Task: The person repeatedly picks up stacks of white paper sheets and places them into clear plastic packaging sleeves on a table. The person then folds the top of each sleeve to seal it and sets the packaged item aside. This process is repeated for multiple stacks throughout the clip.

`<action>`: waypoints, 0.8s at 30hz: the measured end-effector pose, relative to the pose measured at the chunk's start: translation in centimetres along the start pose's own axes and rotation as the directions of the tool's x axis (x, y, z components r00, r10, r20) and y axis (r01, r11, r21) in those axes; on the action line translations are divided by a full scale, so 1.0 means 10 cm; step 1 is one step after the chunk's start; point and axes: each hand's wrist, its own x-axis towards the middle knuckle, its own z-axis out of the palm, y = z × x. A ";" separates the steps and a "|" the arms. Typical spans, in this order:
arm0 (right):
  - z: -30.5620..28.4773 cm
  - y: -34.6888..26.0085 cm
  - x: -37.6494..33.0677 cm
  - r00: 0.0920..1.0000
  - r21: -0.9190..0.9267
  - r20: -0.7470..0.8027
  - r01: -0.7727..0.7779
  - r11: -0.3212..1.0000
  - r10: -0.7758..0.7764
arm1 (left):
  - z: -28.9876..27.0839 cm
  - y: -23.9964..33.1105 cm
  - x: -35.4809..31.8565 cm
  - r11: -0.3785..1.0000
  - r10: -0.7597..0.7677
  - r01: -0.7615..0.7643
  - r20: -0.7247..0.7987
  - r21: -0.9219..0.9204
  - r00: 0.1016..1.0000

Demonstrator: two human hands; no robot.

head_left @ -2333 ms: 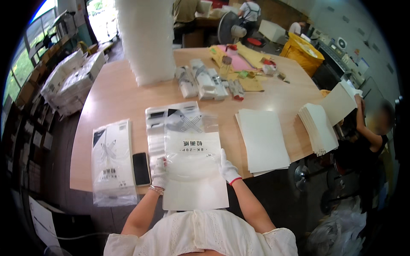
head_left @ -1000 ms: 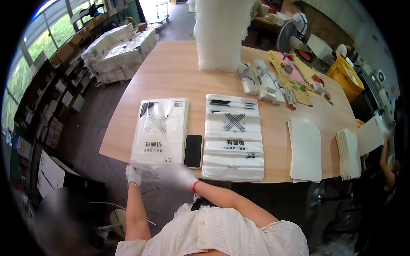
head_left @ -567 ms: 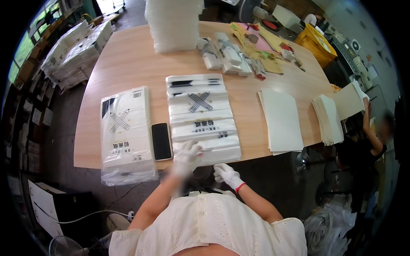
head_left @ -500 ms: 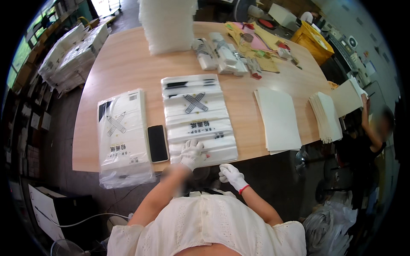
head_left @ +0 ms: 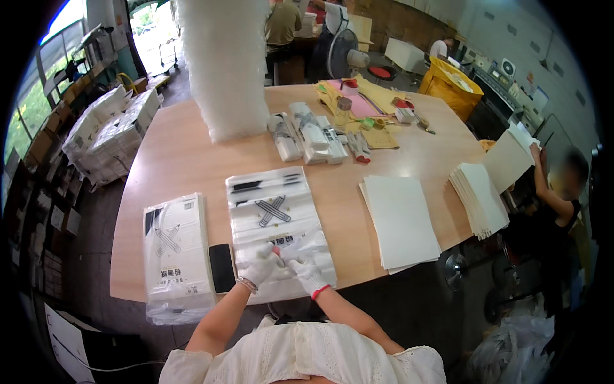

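Both my hands wear white gloves and are close together above the near end of a stack of clear printed plastic bags (head_left: 272,211). My left hand (head_left: 259,265) is over the bags' left part, its fingers smeared by motion, with a small pinkish-red spot at their tip. My right hand (head_left: 308,276), in a glove with a red cuff, points left toward it with fingers drawn together. Whether a bag edge is between them cannot be made out. Beside the bags on the left lie a black phone (head_left: 222,268) and a filled, plastic-wrapped paper pack (head_left: 174,246).
White sheets (head_left: 400,221) lie to the right, with a fanned paper stack (head_left: 478,198) beyond, where a co-worker (head_left: 553,198) handles sheets. At the back stand a tall pile of whitish plastic (head_left: 224,70), wrapped bundles (head_left: 313,134) and a spare glove (head_left: 359,147).
My right hand has come up from beyond the table edge to over the bags, beside my left hand. The view has tilted up, showing more of the room behind.
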 end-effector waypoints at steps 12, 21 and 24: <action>0.28 -0.30 0.33 0.868 -0.783 0.026 0.326 0.529 -0.497 | -0.19 1.52 0.28 0.978 -0.042 0.087 0.234 -0.189 0.971; -1.35 -0.17 -0.57 0.929 -0.913 0.058 0.198 0.357 -0.366 | -0.20 1.46 -0.01 0.612 0.611 -0.464 -0.010 0.641 0.792; -2.31 0.11 -0.85 0.869 -0.972 -0.204 -0.233 -0.009 -0.452 | -0.10 1.43 -0.24 0.733 0.622 -0.493 -0.169 0.469 0.765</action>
